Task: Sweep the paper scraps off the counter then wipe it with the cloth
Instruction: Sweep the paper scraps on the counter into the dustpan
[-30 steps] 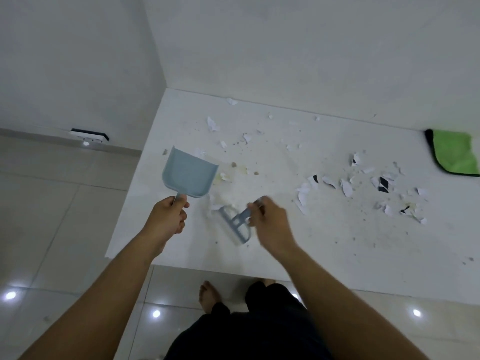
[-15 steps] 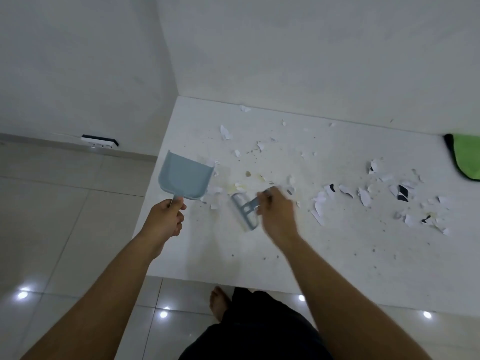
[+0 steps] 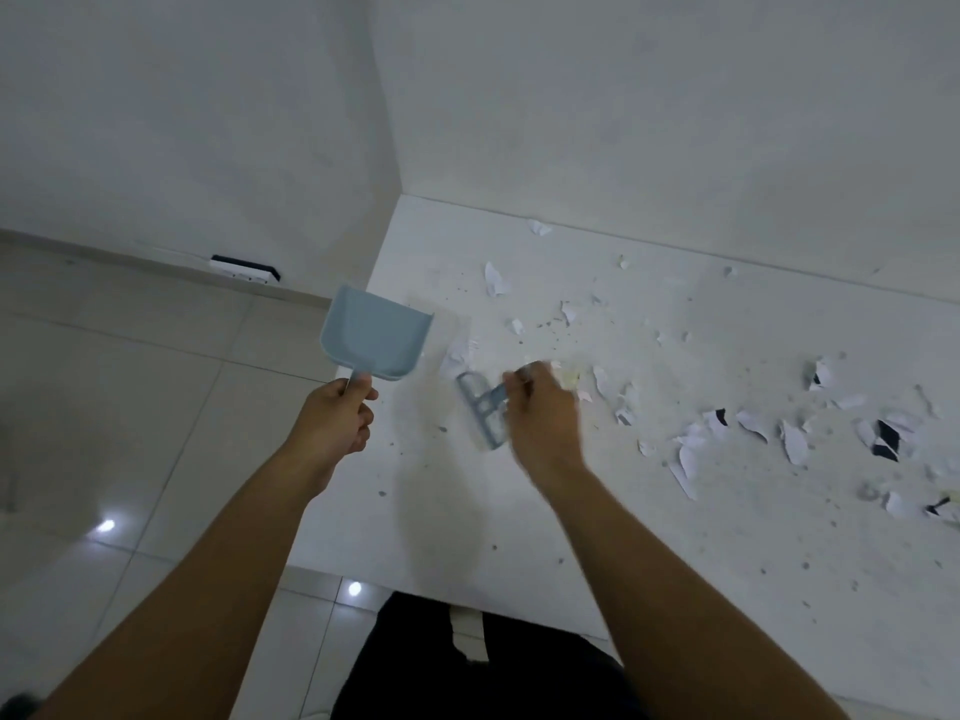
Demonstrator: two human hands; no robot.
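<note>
My left hand [image 3: 335, 418] grips the handle of a pale blue dustpan [image 3: 375, 340], held at the counter's left edge with its mouth facing the counter. My right hand [image 3: 543, 418] holds a small grey-blue brush [image 3: 480, 415] by its handle, its head down on the white counter [image 3: 519, 511] just right of the pan. A few white scraps [image 3: 457, 356] lie between pan and brush. Torn paper scraps [image 3: 789, 439], white with some black, are scattered to the right and toward the back wall. The cloth is out of view.
Walls meet in a corner behind the counter's far left end. A tiled floor [image 3: 130, 407] lies left of and below the counter, with a black-and-white socket strip [image 3: 244, 269] at the wall's foot. My dark clothing [image 3: 467, 667] shows under the front edge.
The view has swung left, and the green cloth has left the frame. The brush moved left toward the dustpan, pushing scraps with it. The dustpan stays at the counter's left edge.
</note>
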